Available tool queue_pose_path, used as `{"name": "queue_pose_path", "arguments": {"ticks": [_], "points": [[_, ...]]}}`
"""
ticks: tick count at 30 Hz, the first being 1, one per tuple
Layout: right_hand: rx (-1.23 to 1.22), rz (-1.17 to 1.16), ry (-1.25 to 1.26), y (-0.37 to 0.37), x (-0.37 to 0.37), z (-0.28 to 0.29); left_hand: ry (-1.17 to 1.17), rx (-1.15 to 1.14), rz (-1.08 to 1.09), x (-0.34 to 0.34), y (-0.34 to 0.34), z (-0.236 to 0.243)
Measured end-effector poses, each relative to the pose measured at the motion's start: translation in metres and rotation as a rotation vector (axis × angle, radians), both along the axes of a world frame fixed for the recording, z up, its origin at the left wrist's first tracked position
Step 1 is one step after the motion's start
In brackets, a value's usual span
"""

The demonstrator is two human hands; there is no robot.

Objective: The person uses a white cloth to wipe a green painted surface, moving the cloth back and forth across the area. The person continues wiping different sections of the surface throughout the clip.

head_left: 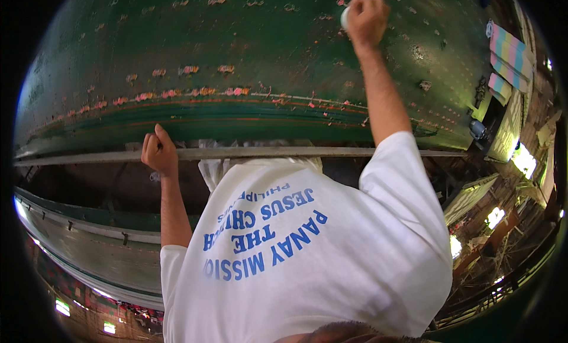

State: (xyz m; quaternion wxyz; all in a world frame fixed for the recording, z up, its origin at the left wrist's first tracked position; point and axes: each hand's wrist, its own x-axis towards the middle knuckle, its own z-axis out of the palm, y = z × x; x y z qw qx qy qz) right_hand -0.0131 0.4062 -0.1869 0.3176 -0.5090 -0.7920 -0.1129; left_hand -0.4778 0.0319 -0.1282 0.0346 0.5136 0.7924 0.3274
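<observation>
At one o'clock over a broad green desk [284, 50], a person's right hand [368, 22] grips a white, rounded object [344, 18], with wide room toward eleven. At nine, the left hand [158, 152] curls beside a long, narrow rail [355, 152] skirting the desk's near edge; whether it holds anything cannot be told. Crusty pink-orange flecks [171, 94] roughen the glossy surface.
</observation>
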Motion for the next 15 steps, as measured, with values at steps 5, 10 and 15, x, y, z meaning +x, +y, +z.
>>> {"name": "queue_pose_path", "arguments": {"ticks": [5, 10, 15], "points": [[-0.051, -0.359, 0.014, 0.05, -0.008, 0.0, -0.006, 0.007, -0.013, 0.0, 0.001, 0.001], [-0.036, -0.004, -0.059, 0.047, -0.055, 0.003, -0.021, 0.045, -0.006, 0.003, 0.0, 0.004], [0.09, -0.216, -0.032, 0.073, -0.016, -0.014, -0.014, 0.048, 0.016, 0.001, -0.003, 0.001]]}}
